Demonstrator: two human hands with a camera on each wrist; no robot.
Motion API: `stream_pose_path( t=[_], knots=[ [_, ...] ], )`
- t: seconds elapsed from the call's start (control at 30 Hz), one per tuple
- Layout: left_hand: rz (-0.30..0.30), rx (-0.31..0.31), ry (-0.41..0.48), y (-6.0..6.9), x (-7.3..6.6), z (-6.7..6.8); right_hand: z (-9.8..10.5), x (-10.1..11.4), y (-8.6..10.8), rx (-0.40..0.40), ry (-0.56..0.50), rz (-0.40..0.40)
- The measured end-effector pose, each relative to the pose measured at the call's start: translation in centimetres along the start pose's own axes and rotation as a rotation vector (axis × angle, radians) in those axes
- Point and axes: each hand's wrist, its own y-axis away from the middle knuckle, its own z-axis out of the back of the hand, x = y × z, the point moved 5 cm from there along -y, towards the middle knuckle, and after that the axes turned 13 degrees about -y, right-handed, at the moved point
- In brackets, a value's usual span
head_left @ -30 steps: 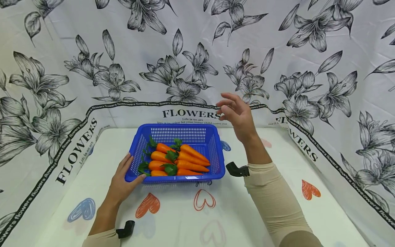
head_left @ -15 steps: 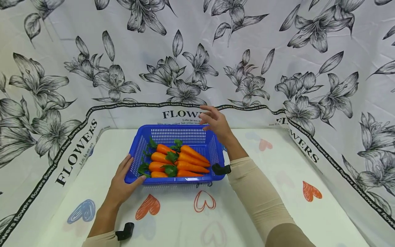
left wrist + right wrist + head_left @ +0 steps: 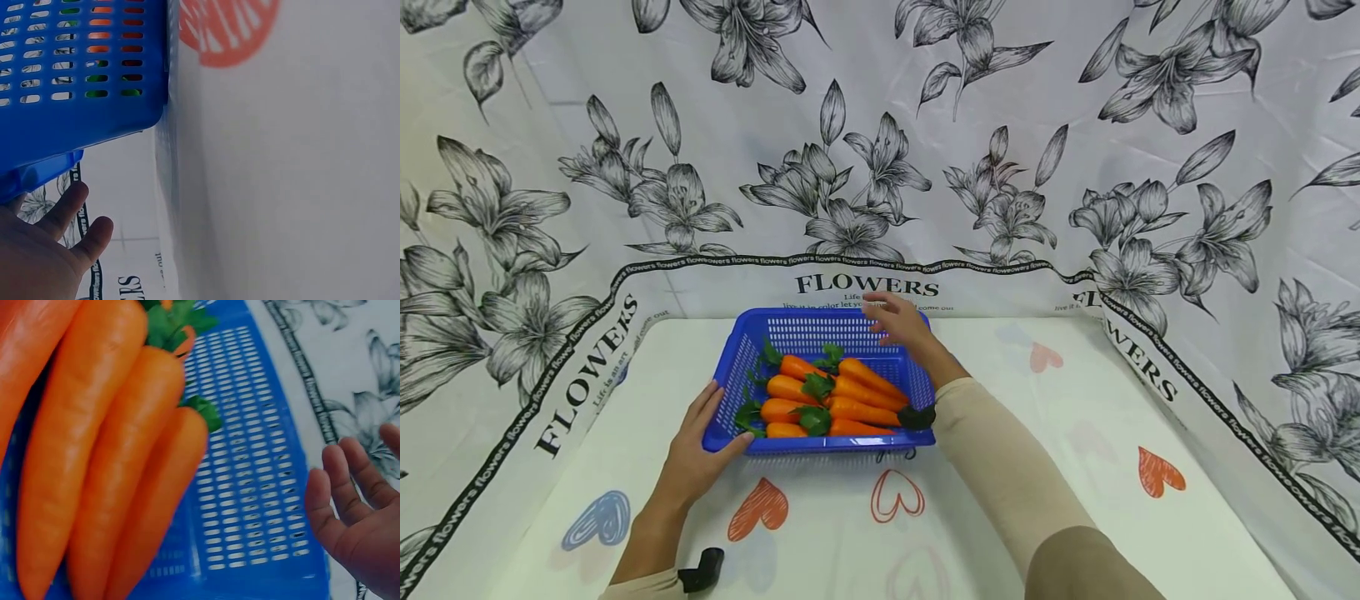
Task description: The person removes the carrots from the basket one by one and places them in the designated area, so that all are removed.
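Observation:
A blue plastic basket (image 3: 820, 443) with slotted walls holds several orange carrots (image 3: 859, 392) with green leafy tops. At its left front corner rests my left hand (image 3: 691, 454), the fingers lying along the left side and the thumb at the front rim. In the left wrist view, some fingers of the left hand (image 3: 47, 250) spread out beside the rim. My right hand (image 3: 901, 323) hovers over the back right part of the basket with loosely bent fingers and nothing in them. The right wrist view has the right hand (image 3: 369, 515) apart from the carrots (image 3: 112, 444).
The basket stands on a white tabletop (image 3: 1000, 500) printed with hearts. Behind and along the sides hangs a white curtain (image 3: 880, 67) with black flower drawings. A black wrist camera (image 3: 917, 417) on the right arm covers the basket's front right corner.
My right hand has moved left and down, from right of the basket to above its back right part. The left hand and the carrots have stayed in place.

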Motion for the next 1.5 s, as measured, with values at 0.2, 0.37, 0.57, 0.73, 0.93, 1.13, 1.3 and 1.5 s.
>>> stream_pose_path(
  t=[0.2, 0.37, 0.57, 0.73, 0.93, 1.13, 1.3, 1.5],
  knots=[
    [0.001, 0.0, -0.006, 0.0, 0.2, -0.1, -0.4, -2.0, -0.4, 0.032, 0.049, -0.099],
    [-0.008, -0.016, -0.004, -0.1, 0.2, 0.0, -0.4, -3.1, -0.5, 0.031, 0.108, -0.16],
    [-0.001, -0.013, -0.008, -0.1, 0.2, 0.0, -0.5, -4.7, -0.5, 0.086, 0.244, -0.244],
    [-0.003, -0.008, -0.002, -0.2, 0.1, 0.1, -1.1, -5.4, -0.3, 0.135, 0.286, -0.274],
    [-0.014, -0.014, 0.01, -0.1, 0.1, 0.2, -1.4, -5.9, -0.1, 0.167, 0.456, -0.263],
    [-0.002, -0.011, 0.011, 0.0, 0.0, 0.2, -1.4, -6.8, -0.3, 0.204, 0.513, -0.279],
    [0.007, -0.008, 0.005, 0.0, -0.2, 0.3, -1.5, -7.0, -0.1, 0.229, 0.557, -0.305],
    [0.017, -0.001, -0.004, -0.2, -0.1, 0.1, -1.3, -7.0, 0.0, 0.258, 0.619, -0.318]
  ],
)
